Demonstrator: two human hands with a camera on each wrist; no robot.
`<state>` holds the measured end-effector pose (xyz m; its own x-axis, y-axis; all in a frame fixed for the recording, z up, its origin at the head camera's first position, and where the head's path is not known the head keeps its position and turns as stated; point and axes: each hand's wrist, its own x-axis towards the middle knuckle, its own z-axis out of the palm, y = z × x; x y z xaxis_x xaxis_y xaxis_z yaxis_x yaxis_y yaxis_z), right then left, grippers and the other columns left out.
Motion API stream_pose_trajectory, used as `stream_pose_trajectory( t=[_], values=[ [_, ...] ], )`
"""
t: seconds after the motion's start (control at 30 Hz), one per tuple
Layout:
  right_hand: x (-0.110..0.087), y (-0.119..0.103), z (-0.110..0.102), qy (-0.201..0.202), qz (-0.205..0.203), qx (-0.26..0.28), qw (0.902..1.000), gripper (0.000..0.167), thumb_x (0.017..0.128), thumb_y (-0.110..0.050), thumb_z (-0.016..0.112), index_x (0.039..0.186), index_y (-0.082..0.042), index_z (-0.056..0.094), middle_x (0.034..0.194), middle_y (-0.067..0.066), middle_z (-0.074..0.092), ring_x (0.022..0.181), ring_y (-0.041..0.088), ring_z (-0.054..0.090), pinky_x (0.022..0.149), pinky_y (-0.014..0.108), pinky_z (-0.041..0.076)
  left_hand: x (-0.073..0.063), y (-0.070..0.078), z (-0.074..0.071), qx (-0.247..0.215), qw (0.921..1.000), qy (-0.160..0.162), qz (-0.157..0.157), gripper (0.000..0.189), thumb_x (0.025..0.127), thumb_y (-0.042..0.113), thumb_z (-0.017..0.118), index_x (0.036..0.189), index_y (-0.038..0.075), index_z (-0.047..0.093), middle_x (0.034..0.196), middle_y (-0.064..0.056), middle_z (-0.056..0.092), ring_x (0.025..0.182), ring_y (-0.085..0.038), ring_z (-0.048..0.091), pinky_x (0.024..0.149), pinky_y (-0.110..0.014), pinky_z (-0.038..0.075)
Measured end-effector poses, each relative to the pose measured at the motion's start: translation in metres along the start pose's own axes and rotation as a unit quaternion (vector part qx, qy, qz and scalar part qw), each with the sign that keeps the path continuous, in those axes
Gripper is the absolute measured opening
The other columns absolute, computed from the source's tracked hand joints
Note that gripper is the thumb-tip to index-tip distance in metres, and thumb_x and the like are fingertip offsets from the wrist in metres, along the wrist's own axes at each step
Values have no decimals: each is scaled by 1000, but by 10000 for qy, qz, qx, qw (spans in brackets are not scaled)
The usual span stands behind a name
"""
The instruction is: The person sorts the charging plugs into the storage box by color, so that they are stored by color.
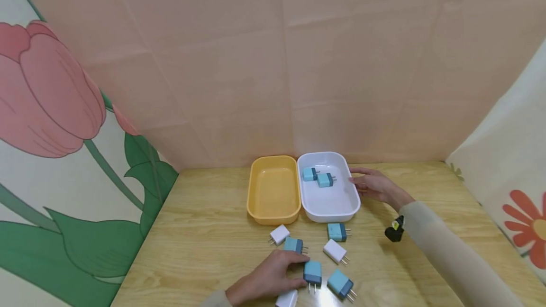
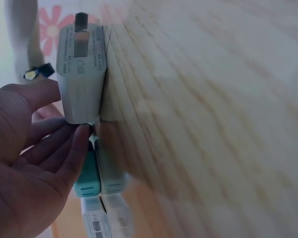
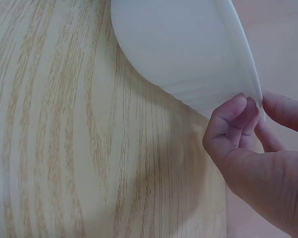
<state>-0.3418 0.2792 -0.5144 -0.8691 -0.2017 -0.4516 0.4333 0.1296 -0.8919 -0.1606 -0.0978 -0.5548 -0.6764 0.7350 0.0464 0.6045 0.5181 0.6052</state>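
A blue plug charger (image 1: 313, 273) with a dark end lies at the fingertips of my left hand (image 1: 273, 274). Thumb and forefinger are at its two ends, pinching it by the left side. In the left wrist view, a white charger (image 2: 82, 74) hides that contact, while a second blue charger (image 2: 88, 173) shows beyond the fingers of the left hand (image 2: 35, 148). My right hand (image 1: 377, 186) holds the right rim of a white tray (image 1: 334, 205). Seen from the right wrist, curled fingers (image 3: 226, 121) touch the tray's outer wall (image 3: 188, 49).
Two blue chargers (image 1: 325, 180) lie in the white tray. A yellow tray (image 1: 273, 193) stands against its left side. More blue chargers (image 1: 340, 283) and white chargers (image 1: 335, 251) are scattered in front of the trays on the wooden table (image 1: 204, 231). A beige cloth (image 1: 239, 60) hangs behind.
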Motion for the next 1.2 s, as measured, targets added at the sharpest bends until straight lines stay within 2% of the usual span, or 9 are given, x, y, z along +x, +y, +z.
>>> stream_pose_trajectory(
  t=[0.27, 0.5, 0.73, 0.87, 1.0, 1.1, 1.2],
  values=[
    [1, 1, 0, -40, -7, -36, 10000, 70, 106, -24, 64, 166, -12, 29, 166, 21, 37, 119, 22, 55, 98, 31, 58, 4, 4, 0, -11, 9998, -141, -123, 49, 93, 34, 82, 136, 14, 70, 133, 7, 73, 123, 0, 64, 100, -17, 54],
    [1, 1, 0, -87, -12, -81, 9999, 71, 106, -25, 63, 166, -11, 28, 167, 22, 35, 121, 24, 54, 98, 31, 58, 4, 7, -1, -116, 9989, -251, -367, 46, 90, 30, 84, 133, 16, 72, 128, 12, 74, 117, 5, 63, 96, -15, 54],
    [0, 0, 0, -86, 6, -83, 9999, 70, 107, -25, 62, 167, -11, 27, 165, 21, 38, 120, 24, 55, 96, 30, 59, 4, 7, -5, -21, 9991, -329, -259, 44, 88, 30, 86, 128, 18, 74, 122, 15, 75, 112, 8, 62, 92, -14, 53],
    [0, 0, -1, -64, 3, -40, 10000, 70, 107, -23, 63, 166, -11, 28, 159, 18, 44, 118, 23, 54, 94, 29, 58, 4, 7, -7, -126, 9986, -413, -299, 44, 88, 29, 86, 129, 19, 74, 121, 16, 75, 107, 10, 61, 89, -12, 52],
    [-1, -1, -2, -39, 9, 7, 10000, 70, 107, -21, 63, 166, -11, 28, 157, 17, 46, 117, 22, 54, 93, 28, 58, 4, 8, -11, -537, 9962, -431, -528, 46, 86, 27, 87, 130, 20, 74, 118, 16, 76, 101, 11, 62, 85, -10, 52],
    [-1, -1, -1, -16, 41, 14, 10000, 69, 106, -21, 63, 166, -12, 29, 159, 18, 44, 117, 23, 55, 93, 29, 59, 3, 9, -13, -1118, 9902, -395, -732, 47, 85, 23, 89, 130, 19, 75, 118, 14, 77, 99, 10, 67, 83, -10, 54],
    [-1, -2, -1, -46, 23, -14, 10000, 70, 106, -22, 63, 166, -11, 28, 159, 18, 44, 116, 22, 55, 93, 29, 59, 3, 10, -17, -1507, 9847, -331, -804, 48, 84, 21, 90, 129, 19, 75, 121, 12, 77, 99, 7, 70, 84, -12, 56]
  ],
)
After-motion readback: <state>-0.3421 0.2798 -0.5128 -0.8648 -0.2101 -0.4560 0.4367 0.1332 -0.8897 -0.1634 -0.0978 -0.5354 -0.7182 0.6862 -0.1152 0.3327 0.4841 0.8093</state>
